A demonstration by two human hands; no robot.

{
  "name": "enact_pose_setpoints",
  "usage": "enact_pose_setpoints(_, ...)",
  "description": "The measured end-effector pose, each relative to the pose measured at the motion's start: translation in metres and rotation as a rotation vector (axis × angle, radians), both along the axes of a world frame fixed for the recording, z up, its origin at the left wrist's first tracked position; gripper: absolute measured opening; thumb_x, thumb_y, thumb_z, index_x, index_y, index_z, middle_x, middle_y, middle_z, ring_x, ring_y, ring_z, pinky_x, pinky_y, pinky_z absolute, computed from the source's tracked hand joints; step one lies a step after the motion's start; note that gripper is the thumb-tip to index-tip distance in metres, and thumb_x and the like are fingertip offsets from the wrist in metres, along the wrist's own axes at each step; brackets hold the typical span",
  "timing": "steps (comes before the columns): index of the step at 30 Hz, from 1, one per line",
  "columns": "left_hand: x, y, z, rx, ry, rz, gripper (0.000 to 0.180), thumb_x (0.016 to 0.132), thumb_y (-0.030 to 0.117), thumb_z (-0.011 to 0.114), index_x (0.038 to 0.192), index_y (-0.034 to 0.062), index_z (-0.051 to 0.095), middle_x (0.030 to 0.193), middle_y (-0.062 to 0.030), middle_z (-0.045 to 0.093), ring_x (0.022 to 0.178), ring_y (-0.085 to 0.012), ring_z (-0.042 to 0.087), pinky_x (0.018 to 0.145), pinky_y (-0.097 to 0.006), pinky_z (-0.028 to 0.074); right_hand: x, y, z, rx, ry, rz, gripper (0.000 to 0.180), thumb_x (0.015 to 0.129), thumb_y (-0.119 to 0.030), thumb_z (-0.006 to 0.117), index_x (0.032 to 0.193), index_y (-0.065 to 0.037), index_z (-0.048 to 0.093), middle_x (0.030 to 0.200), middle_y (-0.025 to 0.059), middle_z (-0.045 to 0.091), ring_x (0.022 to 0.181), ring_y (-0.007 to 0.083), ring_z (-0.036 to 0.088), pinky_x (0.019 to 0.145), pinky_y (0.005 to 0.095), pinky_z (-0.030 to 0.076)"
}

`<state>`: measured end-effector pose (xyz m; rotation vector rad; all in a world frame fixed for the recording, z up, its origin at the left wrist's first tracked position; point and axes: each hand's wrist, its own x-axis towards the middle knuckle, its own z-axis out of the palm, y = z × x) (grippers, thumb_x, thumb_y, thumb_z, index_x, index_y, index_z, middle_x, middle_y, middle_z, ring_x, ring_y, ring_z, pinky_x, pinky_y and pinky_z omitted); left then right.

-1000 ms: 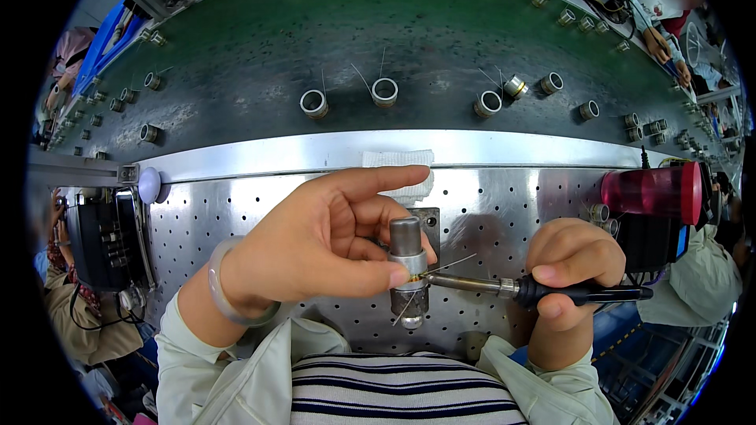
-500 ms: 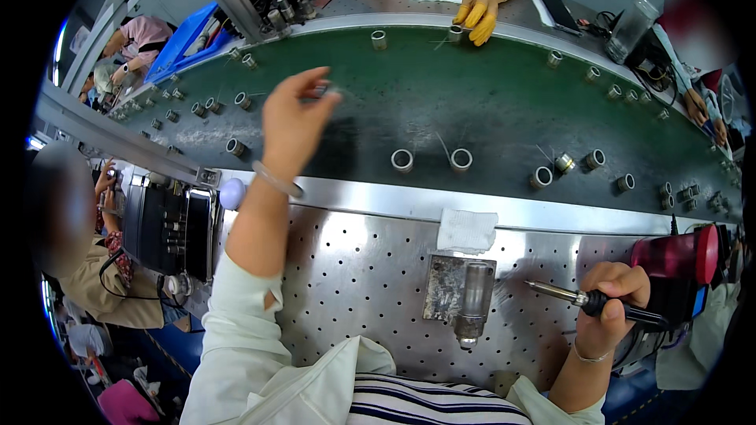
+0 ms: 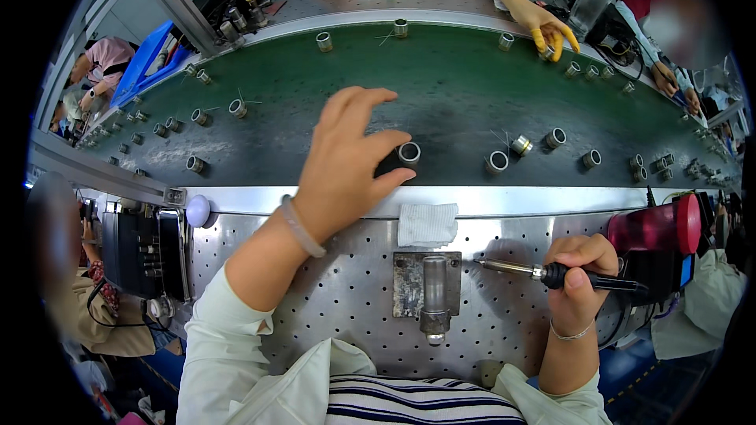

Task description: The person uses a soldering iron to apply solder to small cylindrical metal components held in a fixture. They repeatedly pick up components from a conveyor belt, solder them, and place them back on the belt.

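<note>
My left hand (image 3: 346, 161) reaches over the green conveyor belt, its thumb and fingers spread on either side of a short metal sleeve (image 3: 409, 153). The sleeve stands on the belt; whether the fingertips touch it I cannot tell. My right hand (image 3: 581, 271) grips a soldering iron (image 3: 556, 275) with a black handle, its metal tip pointing left. Left of that tip, a metal fixture (image 3: 406, 286) with a horizontal cylinder (image 3: 435, 283) rests on the perforated metal worktop. Farther left on the belt stands a metal sleeve (image 3: 237, 108) with thin wires.
Several more sleeves stand along the belt (image 3: 449, 94), some with thin wires. A folded white cloth (image 3: 427, 225) lies behind the fixture. A dark red container (image 3: 654, 224) stands at right. Across the belt, a co-worker's yellow-tipped glove (image 3: 555, 38) is at a sleeve.
My left hand has moved right and nearer, from a small piece at its fingers to the sleeve. A wired sleeve now stands left of it. The co-worker's hand has moved right. The whole view has shifted.
</note>
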<state>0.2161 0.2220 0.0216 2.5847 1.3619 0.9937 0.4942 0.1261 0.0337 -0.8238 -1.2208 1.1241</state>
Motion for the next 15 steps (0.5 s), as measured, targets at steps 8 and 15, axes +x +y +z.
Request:
enact_pose_setpoints(8, 0.009, -0.005, 0.012, -0.161, -0.080, -0.010, 0.026, 0.060, 0.019, 0.080, 0.078, 0.0064, 0.066, 0.121, -0.0129, 0.053, 0.116, -0.0326, 0.043, 0.095, -0.042, 0.035, 0.005, 0.002, 0.000, 0.053, 0.103, 0.016, 0.019, 0.077, -0.009, 0.070, 0.082, 0.003, 0.056, 0.062, 0.0078, 0.056, 0.048, 0.0105, 0.048, 0.045, 0.0203, 0.039)
enact_pose_setpoints(15, 0.012, -0.028, 0.030, -0.901, -0.413, -0.359, 0.028, 0.059, 0.025, 0.084, 0.069, 0.0056, 0.065, 0.113, -0.0130, 0.059, 0.109, -0.0258, 0.048, 0.096, -0.039, 0.034, 0.005, -0.001, -0.001, 0.039, 0.115, 0.038, 0.019, 0.078, -0.009, 0.070, 0.083, 0.003, 0.056, 0.062, 0.0078, 0.056, 0.048, 0.0104, 0.048, 0.046, 0.0201, 0.039)
